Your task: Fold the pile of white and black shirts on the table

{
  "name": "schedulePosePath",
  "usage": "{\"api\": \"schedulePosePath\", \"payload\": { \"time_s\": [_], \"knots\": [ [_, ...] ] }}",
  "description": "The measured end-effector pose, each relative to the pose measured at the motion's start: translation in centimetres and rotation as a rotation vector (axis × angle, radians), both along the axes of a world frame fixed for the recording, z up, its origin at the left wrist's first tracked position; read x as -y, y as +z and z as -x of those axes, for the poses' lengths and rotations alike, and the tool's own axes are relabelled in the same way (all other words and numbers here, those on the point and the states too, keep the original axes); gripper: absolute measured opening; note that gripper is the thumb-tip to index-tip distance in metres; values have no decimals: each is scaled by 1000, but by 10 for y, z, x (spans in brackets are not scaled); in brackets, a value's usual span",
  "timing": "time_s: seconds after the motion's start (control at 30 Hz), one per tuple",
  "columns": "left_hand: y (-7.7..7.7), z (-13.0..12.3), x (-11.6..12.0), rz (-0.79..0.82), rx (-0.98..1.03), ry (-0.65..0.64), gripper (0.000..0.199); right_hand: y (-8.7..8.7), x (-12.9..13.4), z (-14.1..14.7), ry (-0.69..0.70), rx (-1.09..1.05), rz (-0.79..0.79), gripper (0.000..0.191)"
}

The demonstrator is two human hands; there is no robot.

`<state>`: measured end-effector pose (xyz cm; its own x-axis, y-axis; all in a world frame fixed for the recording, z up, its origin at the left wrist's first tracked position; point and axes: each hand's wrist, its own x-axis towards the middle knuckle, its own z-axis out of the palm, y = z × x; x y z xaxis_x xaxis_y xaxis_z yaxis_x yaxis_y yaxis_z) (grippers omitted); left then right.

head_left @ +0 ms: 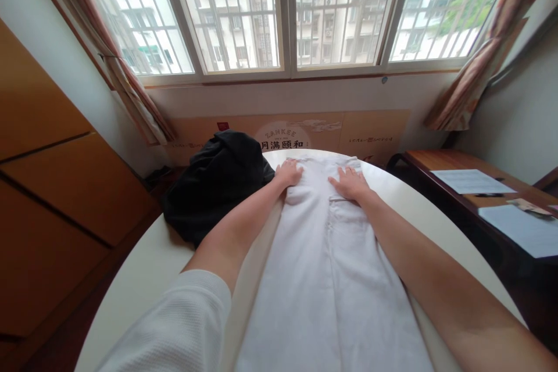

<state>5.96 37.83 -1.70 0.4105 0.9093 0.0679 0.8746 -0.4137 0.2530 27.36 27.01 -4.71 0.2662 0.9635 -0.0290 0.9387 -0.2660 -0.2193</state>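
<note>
Together, left hand point(289, 173) and right hand point(350, 183) rest, grip spread, on the white garment point(307, 273).

Round white counter point(124, 290), curved edge. White garment point(300, 285) laid out lengthwise across middle, reaching far rim. Black cloth point(213, 192) heaped at far left edge.

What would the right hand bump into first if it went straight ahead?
Past the white cloth under the right hand, probably the printed tan panel beyond the table, though depth is unclear.
</note>
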Motion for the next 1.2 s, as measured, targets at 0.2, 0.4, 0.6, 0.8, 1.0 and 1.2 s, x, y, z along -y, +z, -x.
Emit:
{"api": "schedulePosePath", "payload": {
  "time_s": [0.2,0.4,0.6,0.8,1.0,1.2],
  "knots": [
    [14,25,8,-42,-21,266,60,2,9,4,19,27,-16,80],
    [25,26,15,130,70,127,28,11,24,15,85,65,-95,72],
    [18,20,15,60,138,145,34,37,62,76,407,91,-258,65],
    [9,17,21,29,130,202,45,43,159,168,1055,-95,-146,81],
    [11,30,35,-186,75,206,38,35,255,208,1407,-142,-261,76],
    [14,-16,81,-173,20,-476,42,18,290,231,1465,135,-597,49]
  ]
}}
